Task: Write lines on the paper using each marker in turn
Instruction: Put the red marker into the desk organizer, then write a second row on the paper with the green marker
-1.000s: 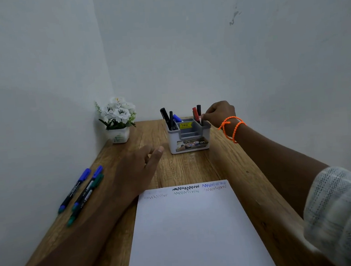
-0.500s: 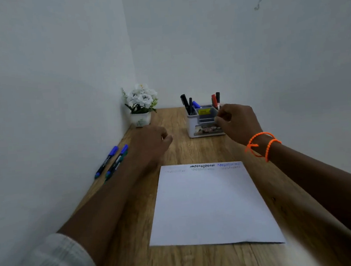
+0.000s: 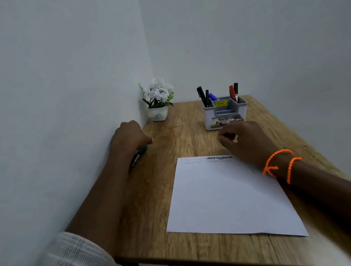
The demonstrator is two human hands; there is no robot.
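Observation:
A white paper (image 3: 227, 197) lies on the wooden desk (image 3: 183, 132), with zigzag scribbles (image 3: 219, 158) along its top edge. My left hand (image 3: 129, 139) sits palm down on the markers by the left wall. Beneath it show only a green marker (image 3: 142, 150) cap and a dark barrel; a grip is hidden. My right hand (image 3: 245, 140), orange bands at the wrist, hovers above the paper's top right corner with loosely curled fingers and nothing in them. Behind it a white and grey organiser (image 3: 225, 117) holds black markers (image 3: 201, 94), a blue marker (image 3: 213, 97) and a red marker (image 3: 232, 91).
A small white pot of artificial flowers (image 3: 158, 100) stands in the back left corner. Walls close the desk on the left and behind. The desk's front edge runs just below the paper.
My right hand has pulled back from the organiser to above the paper's top edge. My left hand has slid left onto the markers by the wall. The camera has tilted back.

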